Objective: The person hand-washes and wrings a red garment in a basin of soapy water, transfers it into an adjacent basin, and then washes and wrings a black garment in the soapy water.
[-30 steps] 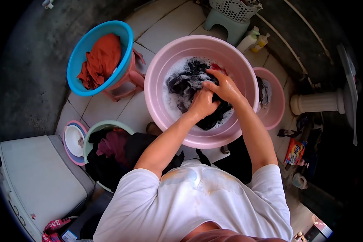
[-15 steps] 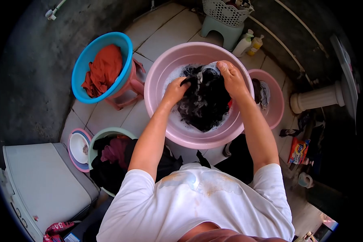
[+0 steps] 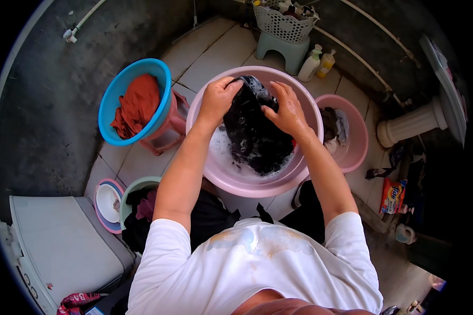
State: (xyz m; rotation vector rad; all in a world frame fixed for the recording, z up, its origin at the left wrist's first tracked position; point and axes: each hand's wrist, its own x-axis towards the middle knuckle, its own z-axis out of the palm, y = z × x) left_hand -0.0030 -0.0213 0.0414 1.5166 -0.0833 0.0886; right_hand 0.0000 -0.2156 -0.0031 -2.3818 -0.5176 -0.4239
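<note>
In front of me stands a large pink basin with soapy water inside. A wet black garment with foam on it hangs down into the basin. My left hand is closed on the garment's upper left edge, lifting it above the water. My right hand is beside the garment's right side with fingers apart, thumb near the cloth. Whether its fingertips touch the cloth I cannot tell. A small red patch shows near the garment's right edge, under my right wrist.
A blue basin with orange-red cloth rests on a red stool. Right of me is a smaller pink basin with clothes. A green tub of dark clothes stands at lower left, near a white appliance. Bottles stand behind.
My left hand has moved up, raising the garment's left edge. My right hand has shifted slightly down and left, and its fingers have spread. The whole view has shifted a little.
</note>
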